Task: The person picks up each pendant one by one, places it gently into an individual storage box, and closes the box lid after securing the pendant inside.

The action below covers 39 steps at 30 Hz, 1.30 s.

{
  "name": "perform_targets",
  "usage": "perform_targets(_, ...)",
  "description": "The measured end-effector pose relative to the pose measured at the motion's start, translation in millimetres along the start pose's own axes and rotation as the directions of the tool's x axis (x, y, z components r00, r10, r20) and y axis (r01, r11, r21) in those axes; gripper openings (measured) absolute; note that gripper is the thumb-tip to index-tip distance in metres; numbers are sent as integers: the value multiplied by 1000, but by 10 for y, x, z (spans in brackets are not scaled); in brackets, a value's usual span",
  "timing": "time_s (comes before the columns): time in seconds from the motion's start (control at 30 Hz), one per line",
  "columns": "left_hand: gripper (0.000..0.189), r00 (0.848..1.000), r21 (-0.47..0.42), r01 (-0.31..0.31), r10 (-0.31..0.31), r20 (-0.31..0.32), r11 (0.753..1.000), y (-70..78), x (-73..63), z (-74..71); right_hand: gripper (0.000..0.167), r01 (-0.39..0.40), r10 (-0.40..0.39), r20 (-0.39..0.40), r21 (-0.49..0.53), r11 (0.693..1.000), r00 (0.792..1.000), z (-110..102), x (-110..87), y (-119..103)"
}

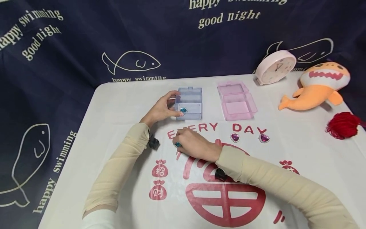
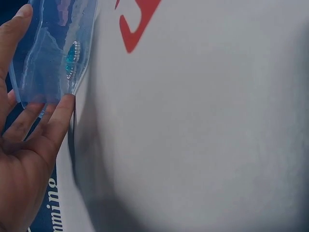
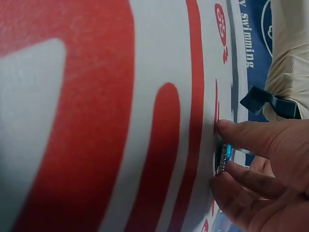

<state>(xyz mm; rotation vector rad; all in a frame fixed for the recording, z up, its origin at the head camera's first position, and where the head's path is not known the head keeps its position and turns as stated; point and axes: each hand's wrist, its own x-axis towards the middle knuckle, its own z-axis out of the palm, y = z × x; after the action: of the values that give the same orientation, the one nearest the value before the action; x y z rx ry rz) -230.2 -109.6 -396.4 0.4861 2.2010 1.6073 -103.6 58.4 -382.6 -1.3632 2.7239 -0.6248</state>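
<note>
My left hand [image 1: 162, 108] grips the left side of an open, see-through blue plastic box [image 1: 195, 112], its thumb at the front and its fingers behind. Inside the box lies a blue gem with a silvery beaded rim [image 1: 183, 110], which also shows through the plastic in the left wrist view [image 2: 72, 60]. Nearer the front, my right hand [image 1: 195, 143] is low over the white tabletop, by the red lettering. Between its thumb and fingertips it pinches a second blue gem [image 3: 228, 151], rimmed the same way and close to the table surface.
An open pink plastic box [image 1: 237, 109] stands right of the blue one. Two purple heart-shaped gems [image 1: 235, 137] lie in front of it. A pink clock [image 1: 275, 67], an orange shark plush [image 1: 314, 90] and a bundle of red yarn [image 1: 343, 125] sit along the right.
</note>
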Motion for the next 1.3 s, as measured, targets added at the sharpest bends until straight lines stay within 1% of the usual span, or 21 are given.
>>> perform_targets(0.1, 88, 1000, -8, -2, 2, 5, 1000, 7, 19, 0, 8, -5, 5, -5, 12, 1000, 1000, -11, 2, 16)
perform_targets(0.2, 89, 1000, -11, 4, -4, 2, 1000, 7, 19, -1, 6, -21, 20, 26, 57, 998, 999, -26, 14, 35)
perform_targets(0.3, 90, 1000, -4, 15, -15, -1, 1000, 2, 16, 3, 10, -47, 41, 51, 107, 993, 998, -36, 31, 61)
perform_targets(0.47, 86, 1000, 1, -1, 1, 9, 1000, 1, 20, 10, 13, -103, 93, 71, 152, 983, 993, -25, 50, 108)
perform_targets(0.57, 84, 1000, -8, -11, 11, 7, 1000, 4, 14, 14, 11, -111, 99, 77, 171, 979, 992, -16, 46, 125)
perform_targets(0.67, 84, 1000, -11, -14, 14, -1, 1000, 6, 1, 10, 12, -115, 104, 67, 190, 975, 992, -29, 34, 121)
perform_targets(0.83, 83, 1000, -9, -18, 18, 0, 1000, -4, -9, 1, 18, -124, 121, 25, 228, 966, 992, -125, 22, 109)
perform_targets(0.93, 82, 1000, 6, -14, 14, -5, 1000, -2, -12, -3, 19, -115, 124, -21, 235, 965, 992, -211, 26, 125)
perform_targets(1.03, 81, 1000, 24, -6, 6, -6, 1000, 6, -15, -7, 20, -103, 123, -78, 219, 970, 989, -297, 32, 153)
perform_targets(1.13, 80, 1000, 24, -3, 3, 0, 1000, 10, -11, -11, 21, -93, 118, -119, 198, 976, 986, -373, 37, 181)
perform_targets(1.3, 79, 1000, 7, -10, 10, 6, 1000, 3, -7, -16, 25, -99, 128, -154, 186, 978, 980, -506, 57, 225)
